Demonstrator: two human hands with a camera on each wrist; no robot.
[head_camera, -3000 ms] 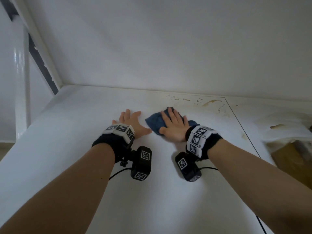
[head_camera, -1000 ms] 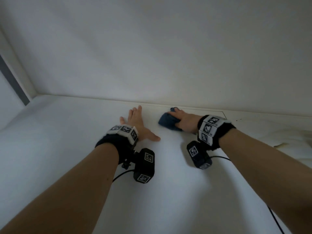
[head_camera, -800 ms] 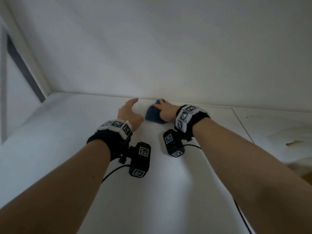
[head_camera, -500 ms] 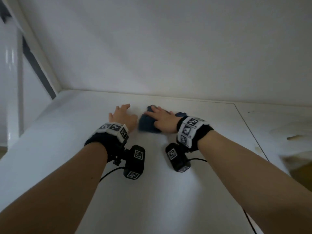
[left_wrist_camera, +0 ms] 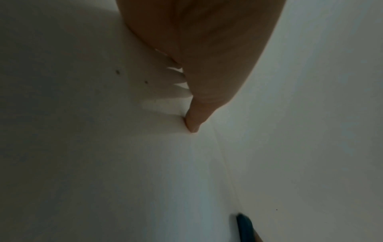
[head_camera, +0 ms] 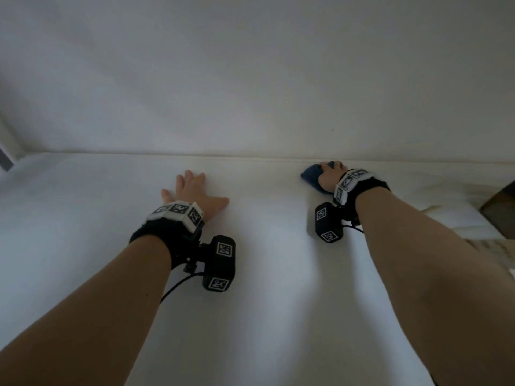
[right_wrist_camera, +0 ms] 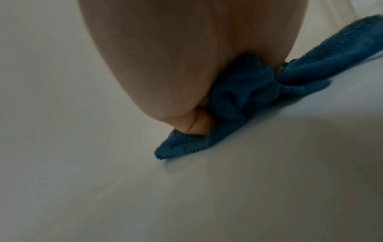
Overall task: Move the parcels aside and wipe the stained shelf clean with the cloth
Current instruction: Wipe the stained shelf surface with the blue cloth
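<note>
The white shelf fills the head view. My right hand grips the bunched blue cloth and presses it onto the shelf at the back edge, right of centre. In the right wrist view the cloth is crumpled under my palm, with one corner trailing to the right. My left hand rests flat on the shelf with its fingers spread, well left of the cloth. A brown parcel sits at the far right edge.
The white back wall rises straight behind both hands. Pale crumpled wrapping lies between my right arm and the brown parcel. Two small dark specks mark the shelf beside my left hand.
My right hand has slid the cloth to the right along the back edge, away from my left hand. My left hand has flattened onto the shelf.
</note>
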